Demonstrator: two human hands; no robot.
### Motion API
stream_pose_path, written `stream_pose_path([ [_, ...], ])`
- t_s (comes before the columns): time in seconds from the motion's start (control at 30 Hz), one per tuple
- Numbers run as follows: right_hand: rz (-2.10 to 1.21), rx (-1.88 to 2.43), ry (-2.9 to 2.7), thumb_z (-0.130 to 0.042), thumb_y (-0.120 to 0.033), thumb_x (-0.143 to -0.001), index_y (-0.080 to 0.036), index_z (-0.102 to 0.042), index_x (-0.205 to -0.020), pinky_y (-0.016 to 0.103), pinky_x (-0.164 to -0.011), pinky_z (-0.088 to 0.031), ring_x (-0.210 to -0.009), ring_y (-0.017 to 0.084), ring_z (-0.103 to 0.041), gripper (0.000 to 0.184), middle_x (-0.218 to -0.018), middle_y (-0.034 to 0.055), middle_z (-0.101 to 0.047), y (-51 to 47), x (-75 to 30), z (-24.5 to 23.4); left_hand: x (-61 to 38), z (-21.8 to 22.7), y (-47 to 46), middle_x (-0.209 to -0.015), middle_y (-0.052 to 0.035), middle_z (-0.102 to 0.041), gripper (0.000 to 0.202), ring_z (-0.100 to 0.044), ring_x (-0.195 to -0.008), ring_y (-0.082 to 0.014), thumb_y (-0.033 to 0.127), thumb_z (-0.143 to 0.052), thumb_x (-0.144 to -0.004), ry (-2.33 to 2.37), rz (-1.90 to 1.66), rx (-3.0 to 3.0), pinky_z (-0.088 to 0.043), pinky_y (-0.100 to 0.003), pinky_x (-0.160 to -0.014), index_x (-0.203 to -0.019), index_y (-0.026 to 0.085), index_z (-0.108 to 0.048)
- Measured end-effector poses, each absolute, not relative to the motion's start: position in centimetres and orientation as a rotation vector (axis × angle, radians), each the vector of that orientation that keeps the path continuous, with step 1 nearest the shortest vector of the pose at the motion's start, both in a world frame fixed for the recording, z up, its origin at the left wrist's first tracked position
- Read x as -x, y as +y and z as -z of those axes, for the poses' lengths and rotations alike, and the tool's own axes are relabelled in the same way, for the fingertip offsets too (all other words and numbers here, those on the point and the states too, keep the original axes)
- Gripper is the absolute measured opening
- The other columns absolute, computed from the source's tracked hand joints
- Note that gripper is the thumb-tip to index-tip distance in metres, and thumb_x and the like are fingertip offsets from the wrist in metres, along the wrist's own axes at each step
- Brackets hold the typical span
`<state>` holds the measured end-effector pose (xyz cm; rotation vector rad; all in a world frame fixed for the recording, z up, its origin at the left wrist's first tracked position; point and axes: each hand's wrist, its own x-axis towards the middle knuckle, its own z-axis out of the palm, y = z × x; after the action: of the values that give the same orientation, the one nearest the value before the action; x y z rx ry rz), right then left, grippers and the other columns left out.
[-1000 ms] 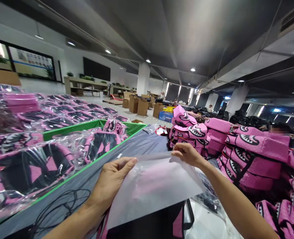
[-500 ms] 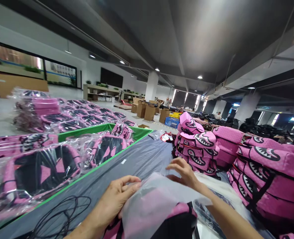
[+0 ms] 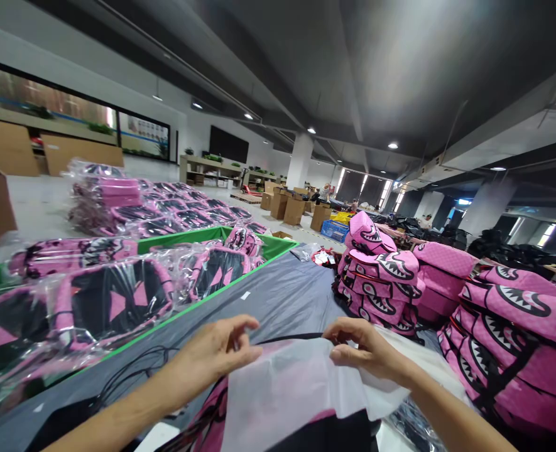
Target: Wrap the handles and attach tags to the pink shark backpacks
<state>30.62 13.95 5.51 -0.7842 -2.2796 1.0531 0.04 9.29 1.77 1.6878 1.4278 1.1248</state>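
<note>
In front of me lies a pink and black backpack (image 3: 207,414), partly covered by a translucent white plastic sheet (image 3: 278,389). A thin black strap (image 3: 291,338) runs along the sheet's far edge between my hands. My right hand (image 3: 367,351) has its fingers curled on the strap's right end, with the thumb close to the sheet. At the strap's left end, my left hand (image 3: 216,348) is half curled, a gap showing between thumb and forefinger. The lower part of the backpack is out of view.
Left of the grey-covered table (image 3: 278,295), a green-edged bin (image 3: 183,237) holds bagged pink backpacks (image 3: 117,301). Unbagged shark-mouth backpacks (image 3: 517,326) are stacked on the right. Black cords (image 3: 136,370) lie near my left forearm. Cardboard boxes (image 3: 294,210) stand farther back.
My view has turned a little left. My right hand has closed from spread fingers onto the strap. The sheet now lies flatter and wider, and the strap shows between my hands.
</note>
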Motion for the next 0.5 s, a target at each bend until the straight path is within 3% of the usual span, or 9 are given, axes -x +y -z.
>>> stream_pose_path([
  [0.1, -0.989, 0.753, -2.335, -0.072, -0.065, -0.083, -0.015, -0.069, -0.093, 0.022, -0.060, -0.035, -0.070, 0.011, -0.045, 0.051, -0.077, -0.0010, -0.053, 13.3, -30.9, -5.8, -0.1, -6.8, 8.1, -0.086, -0.0024, -0.071, 0.040, -0.064, -0.077, -0.0199, 0.054, -0.068, -0.074, 1.494, -1.521, -1.985, -0.047, -0.028, -0.069, -0.098, 0.022, -0.072],
  [0.23, -0.763, 0.632, -2.429, -0.065, -0.063, -0.091, -0.016, -0.070, -0.098, 0.024, -0.064, -0.039, -0.072, 0.012, -0.049, 0.048, -0.082, 0.0014, -0.059, 12.8, -31.2, -5.8, -3.7, -10.6, 7.1, -0.075, 0.0008, -0.061, 0.026, -0.053, -0.066, -0.0137, 0.041, -0.055, -0.091, 1.237, -1.220, -2.313, -0.039, -0.026, -0.062, -0.079, 0.020, -0.064],
  [0.33, -0.643, 0.579, -2.476, -0.058, -0.065, -0.094, -0.017, -0.070, -0.102, 0.024, -0.065, -0.041, -0.071, 0.013, -0.051, 0.050, -0.083, 0.0024, -0.061, 12.4, -31.4, -5.8, -6.8, -9.2, 6.8, -0.078, 0.0012, -0.059, 0.020, -0.052, -0.069, -0.0135, 0.032, -0.057, -0.091, 1.228, -0.954, -2.382, -0.038, -0.026, -0.064, -0.076, 0.019, -0.060],
  [0.5, -0.590, 0.560, -2.488, -0.052, -0.070, -0.094, -0.018, -0.070, -0.105, 0.024, -0.065, -0.043, -0.070, 0.013, -0.052, 0.056, -0.083, 0.0027, -0.060, 10.5, -31.8, -5.8, -8.1, -3.6, 4.7, -0.082, 0.0023, -0.065, 0.032, -0.061, -0.073, -0.0138, 0.050, -0.049, -0.100, 1.224, -1.108, -2.157, -0.047, -0.024, -0.067, -0.086, 0.024, -0.063],
])
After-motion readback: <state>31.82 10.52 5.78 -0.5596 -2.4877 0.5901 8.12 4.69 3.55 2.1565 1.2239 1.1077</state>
